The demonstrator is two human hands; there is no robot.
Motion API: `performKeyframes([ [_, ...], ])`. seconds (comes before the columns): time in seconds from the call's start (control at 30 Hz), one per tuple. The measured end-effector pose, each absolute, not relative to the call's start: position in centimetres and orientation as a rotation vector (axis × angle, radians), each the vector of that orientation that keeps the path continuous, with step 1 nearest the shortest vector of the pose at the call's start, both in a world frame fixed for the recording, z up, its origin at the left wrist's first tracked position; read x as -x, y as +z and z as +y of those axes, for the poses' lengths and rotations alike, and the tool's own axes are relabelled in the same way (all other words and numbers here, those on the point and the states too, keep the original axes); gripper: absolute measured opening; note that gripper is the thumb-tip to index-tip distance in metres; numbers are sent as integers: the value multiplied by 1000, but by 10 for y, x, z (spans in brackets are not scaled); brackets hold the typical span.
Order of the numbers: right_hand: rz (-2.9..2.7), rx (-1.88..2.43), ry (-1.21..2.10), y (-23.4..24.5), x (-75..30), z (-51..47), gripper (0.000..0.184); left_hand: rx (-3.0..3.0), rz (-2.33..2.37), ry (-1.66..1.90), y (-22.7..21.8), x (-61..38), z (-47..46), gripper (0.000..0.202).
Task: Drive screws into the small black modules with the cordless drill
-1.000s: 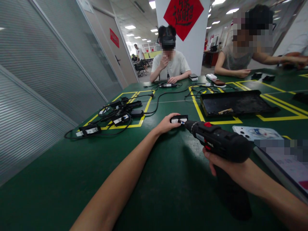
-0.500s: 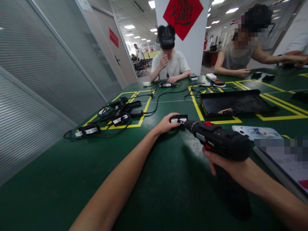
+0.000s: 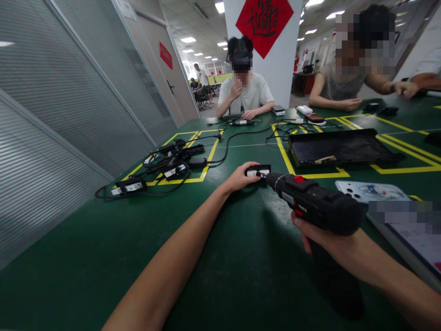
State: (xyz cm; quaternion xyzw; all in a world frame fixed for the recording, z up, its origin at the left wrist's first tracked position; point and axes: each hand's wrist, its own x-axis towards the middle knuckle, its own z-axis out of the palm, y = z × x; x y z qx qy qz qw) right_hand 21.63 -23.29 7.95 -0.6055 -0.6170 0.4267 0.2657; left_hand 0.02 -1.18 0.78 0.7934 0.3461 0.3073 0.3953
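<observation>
My left hand [image 3: 242,176] is closed around the left end of a small black box with a white label [image 3: 258,170], steadying it on the green table [image 3: 144,257]. In my right hand [image 3: 322,236] is a black and red cordless drill [image 3: 310,197], gripped by its handle and pointing left. The drill's bit reaches the front of the box, over the white label; whether the tip touches cannot be made out.
Left lie black power adapters [image 3: 172,168] with tangled cables. Beyond the drill is a black tray [image 3: 344,147] inside yellow tape. A phone [image 3: 372,191] and a tablet-like device [image 3: 409,234] lie at right. Two people [image 3: 246,94] sit across the table.
The whole view has shifted slightly. My hands, the drill and the box keep nearly the same placement. At the far right, a person's hand has moved.
</observation>
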Motion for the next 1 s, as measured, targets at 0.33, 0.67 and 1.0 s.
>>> performKeyframes([
  [0.33, -1663, 1650, 1149, 82, -215, -235, 40, -1964, 861, 746, 8, 1, -8, 58],
  [0.67, -1619, 1598, 1165, 89, -215, -234, 24, -1994, 841, 748, 8, 2, -8, 57],
  [1.0, -1621, 1553, 1198, 94, -211, -233, 18, -2061, 870, 774, 9, 1, -10, 56],
])
